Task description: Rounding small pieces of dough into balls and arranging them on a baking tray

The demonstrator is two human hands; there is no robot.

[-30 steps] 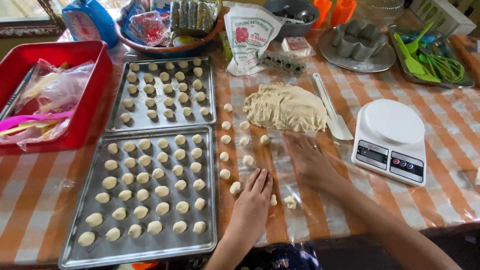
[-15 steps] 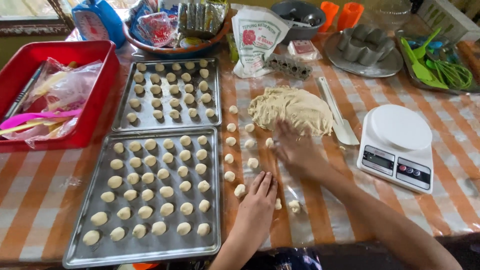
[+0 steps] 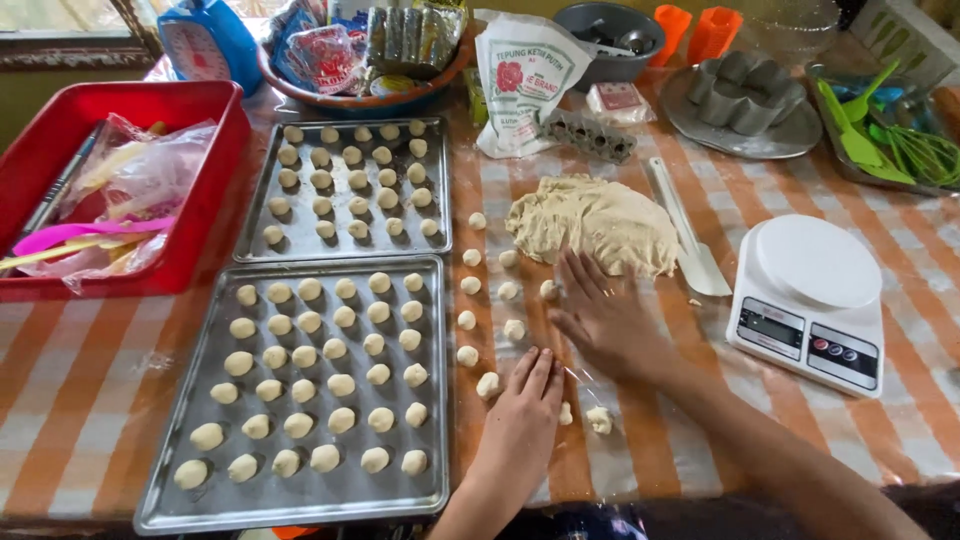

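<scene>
Two hands are on the table. The left hand (image 3: 522,415) lies flat, palm down, fingers together and empty, its fingertips just beside a small dough ball (image 3: 488,384). The right hand (image 3: 603,318) also lies flat, fingers slightly spread and gripping nothing, its fingertips touching the near edge of the big dough mass (image 3: 595,224). Whether anything sits under either palm, I cannot tell.

Count the trays: two. The near baking tray (image 3: 300,496) carries about thirty-three rolled balls in loose rows. The far baking tray (image 3: 262,245) holds about twenty-six, with its near-left part bare.

Loose balls on the plastic-covered cloth between the tray and the right hand: roughly ten in two short columns, plus two rougher bits (image 3: 599,419) just right of the left hand, one half tucked behind its edge.

One white kitchen scale (image 3: 812,300) stands to the right, near the right forearm. One white spatula (image 3: 688,240) lies between the scale and the dough mass. One red bin (image 3: 215,190) on the left holds plastic bags and utensils, hard to separate. One flour bag (image 3: 527,80) stands behind the dough.

At the top edge, a bowl of packets (image 3: 360,100), a grey bowl, two orange cups (image 3: 700,30) and a metal mould plate (image 3: 745,100) are partly cut off. Green utensils (image 3: 880,130) tangle at the right edge, number unclear.
</scene>
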